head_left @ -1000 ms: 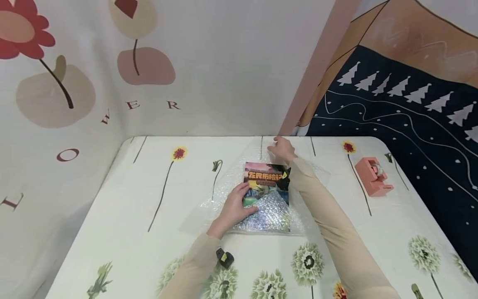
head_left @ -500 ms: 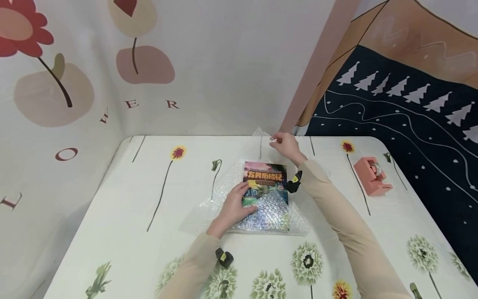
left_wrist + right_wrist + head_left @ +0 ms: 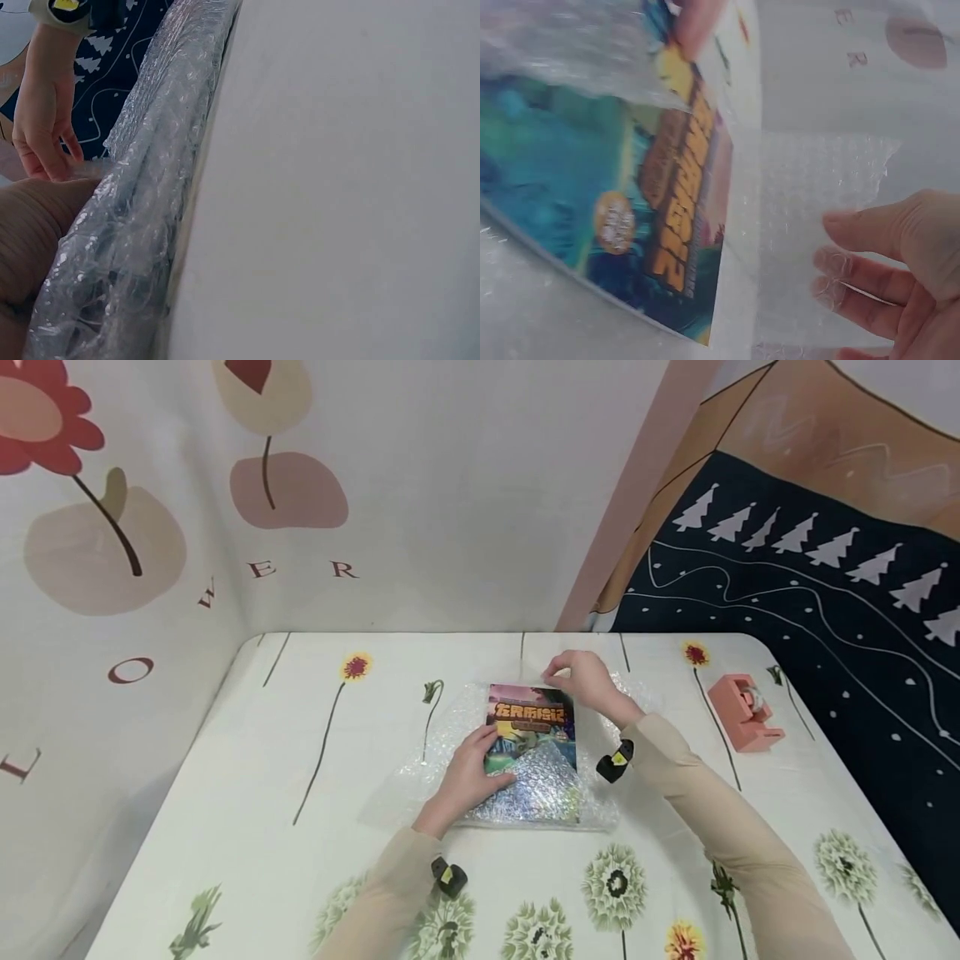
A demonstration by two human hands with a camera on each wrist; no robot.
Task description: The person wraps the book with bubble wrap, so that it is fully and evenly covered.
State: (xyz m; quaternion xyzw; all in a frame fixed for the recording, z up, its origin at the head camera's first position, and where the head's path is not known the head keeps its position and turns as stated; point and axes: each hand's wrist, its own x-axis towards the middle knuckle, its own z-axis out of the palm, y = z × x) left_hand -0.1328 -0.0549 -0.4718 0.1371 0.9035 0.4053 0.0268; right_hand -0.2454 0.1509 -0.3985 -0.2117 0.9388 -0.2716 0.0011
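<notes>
A book (image 3: 534,713) with a colourful cover and orange title lettering lies on a sheet of bubble wrap (image 3: 534,787). One flap of the wrap covers the book's lower half. My left hand (image 3: 467,777) rests on the book's left side, fingers extended and thumb spread over the folded flap. Just beyond the book's top edge, my right hand (image 3: 588,681) pinches the far part of the wrap between thumb and fingers. In the right wrist view, clear wrap shows at the fingertips (image 3: 832,262). The left wrist view has the wrapped edge (image 3: 142,202) standing up from the white tabletop.
A pink tape dispenser (image 3: 741,714) with a roll of tape stands at the right of the table. The tablecloth (image 3: 247,827) is white with printed flowers. Printed curtains (image 3: 450,527) hang right behind the table's far edge.
My right hand has drawn back from the table's far edge toward the book, bringing the raised wrap flap with it. The left hand stays put on the book.
</notes>
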